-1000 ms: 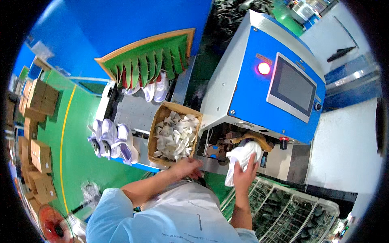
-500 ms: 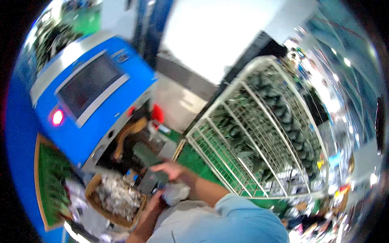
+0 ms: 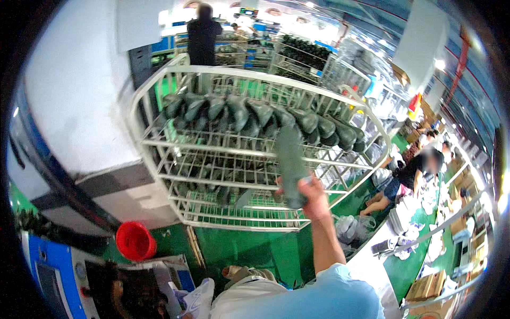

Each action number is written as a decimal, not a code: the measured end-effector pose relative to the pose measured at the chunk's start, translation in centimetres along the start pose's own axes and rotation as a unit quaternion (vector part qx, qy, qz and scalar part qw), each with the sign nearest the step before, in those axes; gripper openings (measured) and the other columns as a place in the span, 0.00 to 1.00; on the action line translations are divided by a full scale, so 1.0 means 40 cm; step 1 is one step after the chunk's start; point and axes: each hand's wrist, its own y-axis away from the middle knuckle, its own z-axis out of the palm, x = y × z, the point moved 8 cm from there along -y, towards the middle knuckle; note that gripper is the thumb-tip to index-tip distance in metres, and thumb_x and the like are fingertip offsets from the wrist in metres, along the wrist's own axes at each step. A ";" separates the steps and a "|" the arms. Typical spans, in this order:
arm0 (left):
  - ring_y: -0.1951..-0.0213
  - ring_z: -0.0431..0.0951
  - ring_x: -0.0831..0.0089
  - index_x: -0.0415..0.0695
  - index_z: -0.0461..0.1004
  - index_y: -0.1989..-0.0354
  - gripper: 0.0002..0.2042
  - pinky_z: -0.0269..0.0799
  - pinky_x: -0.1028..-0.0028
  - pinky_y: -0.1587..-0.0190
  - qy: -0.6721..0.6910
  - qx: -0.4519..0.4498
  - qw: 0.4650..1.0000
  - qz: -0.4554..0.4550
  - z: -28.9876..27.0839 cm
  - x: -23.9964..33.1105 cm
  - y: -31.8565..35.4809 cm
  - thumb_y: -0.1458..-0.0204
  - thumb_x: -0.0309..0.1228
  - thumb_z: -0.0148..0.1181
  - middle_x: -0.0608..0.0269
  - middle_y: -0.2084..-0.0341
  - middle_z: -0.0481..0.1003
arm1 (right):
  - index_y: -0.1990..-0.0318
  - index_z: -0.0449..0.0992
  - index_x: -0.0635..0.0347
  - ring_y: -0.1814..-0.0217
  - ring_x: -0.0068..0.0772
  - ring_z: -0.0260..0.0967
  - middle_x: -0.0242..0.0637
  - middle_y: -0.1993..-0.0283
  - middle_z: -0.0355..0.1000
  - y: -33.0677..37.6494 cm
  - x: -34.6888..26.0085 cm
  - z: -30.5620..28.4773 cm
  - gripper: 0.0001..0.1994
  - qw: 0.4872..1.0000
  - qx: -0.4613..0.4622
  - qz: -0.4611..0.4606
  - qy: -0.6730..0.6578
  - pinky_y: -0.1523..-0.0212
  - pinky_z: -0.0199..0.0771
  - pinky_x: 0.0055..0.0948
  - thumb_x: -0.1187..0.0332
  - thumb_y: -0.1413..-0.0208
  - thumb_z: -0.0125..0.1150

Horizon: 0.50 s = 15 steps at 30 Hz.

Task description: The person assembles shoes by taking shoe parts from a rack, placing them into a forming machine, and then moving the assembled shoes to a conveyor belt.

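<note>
My right hand [image 3: 312,196] is stretched out ahead, wrapped round the lower end of a dark green shoe last [image 3: 290,167]. The last stands almost upright in front of the near side of a white wire rack cart [image 3: 260,228]. On the cart's upper level sits a row of similar dark lasts [image 3: 260,114], with more on the level below. Low beside my body is a white shoe [image 3: 199,300] with purple lines. Only a sliver of my left hand [image 3: 187,315] shows under that shoe at the lower edge; its fingers are mostly hidden.
A red bucket [image 3: 136,241] stands on the green floor at left, near a blue machine [image 3: 45,274]. A white pillar [image 3: 74,101] rises behind it. A person in dark clothes [image 3: 203,34] stands beyond the cart; another person [image 3: 425,165] bends over goods at right.
My view has swung right from the blue machine to the cart. My right hand has moved away from my left hand and out toward the cart, with the last in it.
</note>
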 end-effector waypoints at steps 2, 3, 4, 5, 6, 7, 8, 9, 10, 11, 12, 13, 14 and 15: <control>0.49 0.75 0.60 0.37 0.65 0.41 0.26 0.72 0.60 0.46 -0.033 -0.035 0.999 -0.022 0.113 -0.008 -0.046 0.42 0.44 0.53 0.53 0.49 0.73 | 0.42 0.64 0.69 0.60 0.45 0.77 0.54 0.55 0.75 -0.010 -0.141 -0.170 0.24 0.992 0.102 -0.065 -0.032 0.59 0.80 0.38 0.62 0.42 0.56; 0.49 0.75 0.60 0.37 0.65 0.42 0.26 0.72 0.60 0.46 -0.047 -0.047 0.997 -0.026 0.167 -0.007 -0.066 0.42 0.44 0.53 0.53 0.49 0.73 | 0.42 0.64 0.70 0.61 0.45 0.77 0.56 0.54 0.75 -0.011 -0.188 -0.251 0.24 0.984 0.150 -0.086 -0.038 0.63 0.80 0.36 0.62 0.41 0.54; 0.49 0.75 0.60 0.37 0.65 0.42 0.26 0.72 0.60 0.46 -0.060 -0.061 0.996 -0.030 0.214 -0.008 -0.082 0.42 0.44 0.54 0.53 0.49 0.73 | 0.42 0.64 0.69 0.62 0.44 0.78 0.60 0.53 0.73 -0.016 -0.218 -0.337 0.24 0.977 0.155 -0.112 -0.092 0.67 0.81 0.33 0.60 0.39 0.52; 0.49 0.75 0.60 0.37 0.65 0.42 0.26 0.72 0.61 0.46 -0.070 -0.071 0.994 -0.036 0.262 -0.015 -0.095 0.42 0.43 0.54 0.53 0.49 0.73 | 0.41 0.64 0.69 0.62 0.44 0.77 0.68 0.49 0.69 -0.029 -0.237 -0.414 0.25 0.968 0.137 -0.113 -0.179 0.72 0.80 0.30 0.59 0.39 0.51; 0.49 0.75 0.60 0.37 0.65 0.42 0.26 0.72 0.61 0.46 -0.079 -0.081 0.993 -0.040 0.303 -0.020 -0.103 0.42 0.43 0.54 0.53 0.49 0.73 | 0.41 0.64 0.68 0.62 0.44 0.77 0.70 0.47 0.66 -0.045 -0.253 -0.498 0.25 0.950 0.151 -0.114 -0.247 0.73 0.80 0.28 0.58 0.39 0.50; 0.49 0.75 0.61 0.37 0.65 0.42 0.26 0.72 0.61 0.46 -0.086 -0.089 0.991 -0.044 0.342 -0.025 -0.111 0.42 0.43 0.54 0.53 0.49 0.73 | 0.41 0.64 0.68 0.62 0.44 0.77 0.73 0.45 0.63 -0.072 -0.275 -0.565 0.25 0.928 0.164 -0.114 -0.315 0.74 0.79 0.26 0.57 0.38 0.50; 0.49 0.75 0.61 0.37 0.65 0.42 0.26 0.72 0.61 0.46 -0.092 -0.098 0.990 -0.049 0.374 -0.032 -0.115 0.42 0.43 0.54 0.53 0.49 0.73 | 0.41 0.65 0.68 0.63 0.44 0.76 0.72 0.45 0.62 -0.099 -0.300 -0.623 0.25 0.919 0.143 -0.109 -0.351 0.74 0.78 0.27 0.57 0.38 0.50; 0.49 0.75 0.61 0.37 0.65 0.42 0.25 0.72 0.61 0.46 -0.098 -0.101 0.989 -0.047 0.401 -0.032 -0.118 0.42 0.43 0.54 0.53 0.49 0.73 | 0.42 0.66 0.68 0.65 0.43 0.75 0.71 0.44 0.61 -0.134 -0.308 -0.691 0.24 0.907 0.120 -0.103 -0.391 0.74 0.78 0.27 0.57 0.38 0.50; 0.49 0.75 0.61 0.37 0.65 0.42 0.25 0.72 0.61 0.46 -0.105 -0.103 0.988 -0.052 0.430 -0.039 -0.121 0.42 0.43 0.54 0.53 0.49 0.73 | 0.41 0.66 0.67 0.68 0.40 0.74 0.69 0.44 0.62 -0.173 -0.314 -0.769 0.24 0.900 0.114 -0.095 -0.410 0.74 0.78 0.28 0.57 0.38 0.49; 0.49 0.75 0.61 0.37 0.65 0.42 0.25 0.72 0.61 0.46 -0.110 -0.110 0.986 -0.057 0.454 -0.049 -0.124 0.42 0.43 0.54 0.53 0.49 0.73 | 0.40 0.63 0.67 0.70 0.37 0.72 0.68 0.45 0.63 -0.192 -0.334 -0.870 0.25 0.896 0.100 -0.100 -0.421 0.74 0.77 0.28 0.57 0.38 0.50; 0.49 0.75 0.61 0.37 0.65 0.42 0.25 0.72 0.61 0.46 -0.112 -0.107 0.986 -0.055 0.467 -0.050 -0.128 0.42 0.43 0.54 0.53 0.49 0.73 | 0.41 0.62 0.68 0.70 0.35 0.72 0.65 0.47 0.64 -0.214 -0.339 -0.950 0.25 0.898 0.165 -0.090 -0.398 0.75 0.75 0.26 0.57 0.38 0.50; 0.49 0.75 0.61 0.37 0.65 0.42 0.25 0.72 0.62 0.46 -0.111 -0.100 0.988 -0.049 0.473 -0.042 -0.129 0.42 0.43 0.54 0.53 0.49 0.73 | 0.42 0.61 0.70 0.71 0.33 0.72 0.63 0.50 0.66 -0.235 -0.327 -1.015 0.26 0.895 0.226 -0.074 -0.377 0.76 0.73 0.24 0.57 0.38 0.50; 0.49 0.75 0.61 0.37 0.65 0.42 0.25 0.72 0.62 0.46 -0.108 -0.099 0.988 -0.048 0.480 -0.044 -0.129 0.42 0.42 0.54 0.53 0.49 0.73 | 0.46 0.62 0.71 0.72 0.31 0.71 0.59 0.55 0.68 -0.216 -0.316 -1.113 0.23 0.868 0.321 -0.029 -0.378 0.78 0.70 0.22 0.57 0.38 0.50; 0.49 0.75 0.61 0.37 0.65 0.42 0.25 0.71 0.62 0.46 -0.102 -0.096 0.989 -0.048 0.483 -0.050 -0.129 0.42 0.42 0.54 0.53 0.50 0.73 | 0.50 0.64 0.72 0.73 0.29 0.69 0.54 0.60 0.70 -0.197 -0.323 -1.197 0.22 0.833 0.410 0.016 -0.371 0.80 0.67 0.20 0.58 0.38 0.49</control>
